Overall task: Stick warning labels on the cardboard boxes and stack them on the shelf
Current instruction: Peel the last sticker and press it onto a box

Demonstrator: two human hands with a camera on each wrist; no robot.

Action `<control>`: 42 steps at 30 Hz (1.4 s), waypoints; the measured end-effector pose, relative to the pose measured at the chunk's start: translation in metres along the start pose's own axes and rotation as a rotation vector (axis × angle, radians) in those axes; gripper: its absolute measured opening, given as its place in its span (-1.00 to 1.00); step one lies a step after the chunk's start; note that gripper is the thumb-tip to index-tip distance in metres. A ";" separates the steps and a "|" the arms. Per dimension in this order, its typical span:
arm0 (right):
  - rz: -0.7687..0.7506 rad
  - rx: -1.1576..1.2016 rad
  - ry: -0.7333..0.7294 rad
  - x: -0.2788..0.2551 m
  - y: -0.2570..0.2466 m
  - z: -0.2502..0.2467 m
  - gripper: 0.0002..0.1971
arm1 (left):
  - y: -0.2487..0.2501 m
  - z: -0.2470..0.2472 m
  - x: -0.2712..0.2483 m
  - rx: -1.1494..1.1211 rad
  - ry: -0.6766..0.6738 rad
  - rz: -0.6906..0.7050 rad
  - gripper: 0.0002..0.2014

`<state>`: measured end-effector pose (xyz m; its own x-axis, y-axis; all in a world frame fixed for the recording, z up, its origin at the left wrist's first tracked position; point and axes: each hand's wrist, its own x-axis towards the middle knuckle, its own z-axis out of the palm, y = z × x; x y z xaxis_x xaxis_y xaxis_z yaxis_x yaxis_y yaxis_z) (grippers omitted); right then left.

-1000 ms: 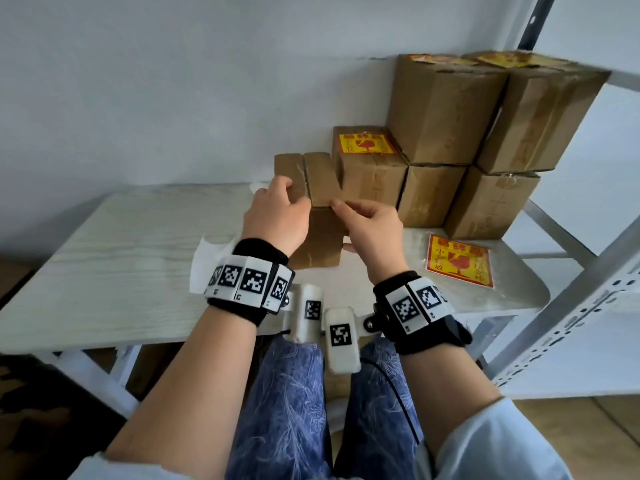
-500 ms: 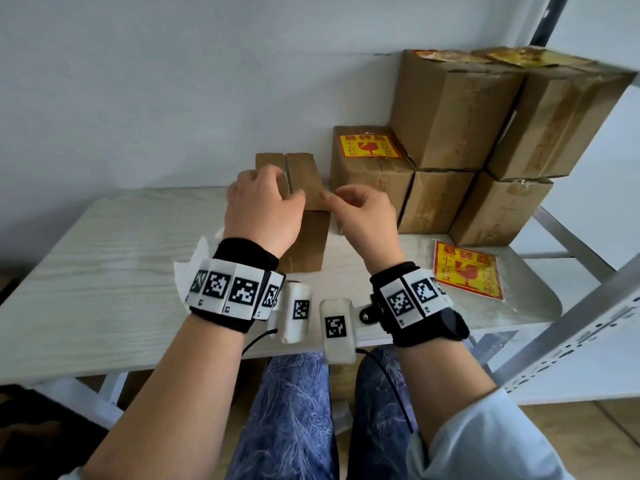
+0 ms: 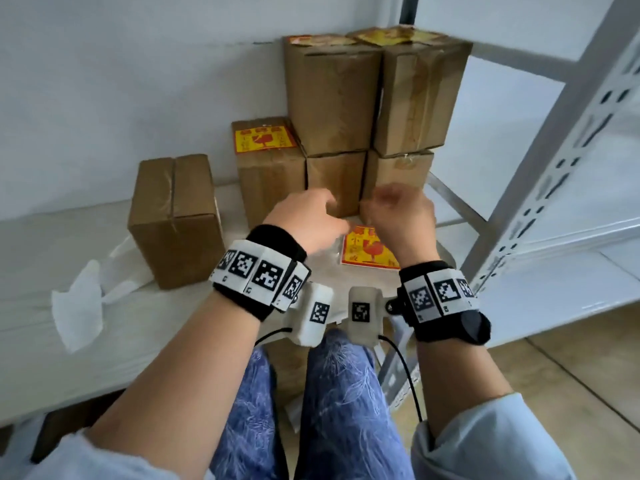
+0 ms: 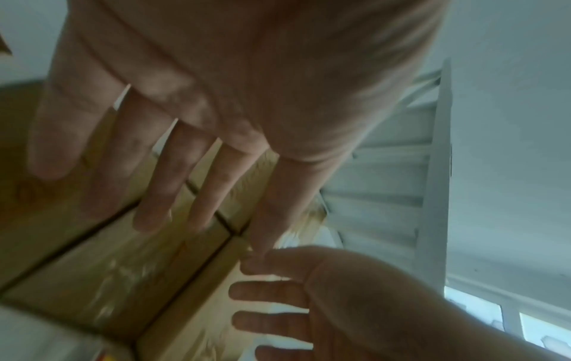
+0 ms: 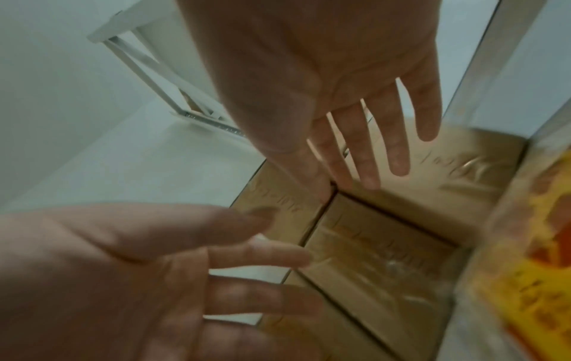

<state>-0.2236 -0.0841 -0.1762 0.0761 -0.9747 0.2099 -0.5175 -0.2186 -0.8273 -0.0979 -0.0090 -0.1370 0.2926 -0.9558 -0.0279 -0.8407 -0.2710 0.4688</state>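
Fingers of both hands were straight and spread, gripping nothing, the wrist views showed. The left hand (image 3: 304, 220) and right hand (image 3: 398, 216) hovered close together above the yellow-and-red warning label (image 3: 369, 252), which lay flat on the table (image 3: 69, 358) at about 6 o'clock from the stacked boxes (image 3: 332, 98). Half a second before, both hands had clasped the unlabelled cardboard box (image 3: 175, 220); they had since let go and moved right, leaving it upright on the table at 9 o'clock from the hands, beside a labelled box (image 3: 266, 168). Crumpled white paper (image 3: 83, 299) lay at 8 o'clock from that box. A white metal shelf frame (image 3: 554, 150) rose at 3 o'clock.
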 end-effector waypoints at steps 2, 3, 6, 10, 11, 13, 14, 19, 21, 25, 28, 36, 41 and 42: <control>0.050 -0.039 -0.027 0.003 0.016 -0.010 -0.83 | 0.014 0.020 0.012 0.077 -0.152 0.002 -0.60; 0.061 -0.047 -0.045 0.003 0.023 -0.015 -0.82 | 0.020 0.029 0.016 0.119 -0.199 0.016 -0.73; 0.051 -0.056 -0.119 0.001 0.038 -0.026 -0.72 | 0.032 0.048 0.029 0.261 -0.273 0.032 -0.83; 0.015 -0.073 -0.236 -0.002 0.042 -0.032 -0.70 | 0.036 0.053 0.043 0.378 -0.275 0.018 -0.71; -0.007 -0.086 -0.266 -0.002 0.043 -0.033 -0.76 | 0.035 0.053 0.047 0.372 -0.256 0.015 -0.78; -0.063 -0.106 -0.342 -0.005 0.042 -0.034 -0.89 | 0.033 0.051 0.053 0.348 -0.231 0.011 -0.81; -0.095 -0.117 -0.392 -0.007 0.041 -0.034 -0.92 | 0.032 0.050 0.055 0.332 -0.228 0.011 -0.81; -0.225 -0.297 -0.507 -0.003 0.040 -0.021 -0.68 | 0.026 0.044 0.061 0.172 -0.210 0.028 -0.86; -0.297 -0.411 -0.474 -0.001 0.035 -0.017 -0.73 | 0.023 0.040 0.064 0.107 -0.173 0.048 -0.83; -0.367 -0.554 -0.405 0.003 0.028 -0.015 -0.77 | 0.019 0.034 0.067 0.052 -0.116 0.083 -0.82; -0.415 -0.634 -0.357 0.009 0.028 -0.006 -0.83 | 0.014 0.031 0.068 0.041 -0.077 0.083 -0.76; -0.437 -0.560 -0.235 0.013 0.020 0.000 -0.90 | 0.002 0.025 0.069 -0.121 -0.028 0.093 -0.75; -0.433 -0.378 -0.254 0.011 0.017 0.004 -0.85 | -0.007 0.023 0.065 -0.202 -0.012 0.072 -0.85; -0.434 -0.348 -0.248 0.010 0.016 0.005 -0.84 | -0.008 0.022 0.065 -0.207 -0.012 0.064 -0.85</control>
<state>-0.2270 -0.0973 -0.1900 0.5173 -0.7907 0.3273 -0.6398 -0.6114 -0.4657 -0.0822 -0.0709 -0.1619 0.2353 -0.9719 -0.0017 -0.7456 -0.1817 0.6411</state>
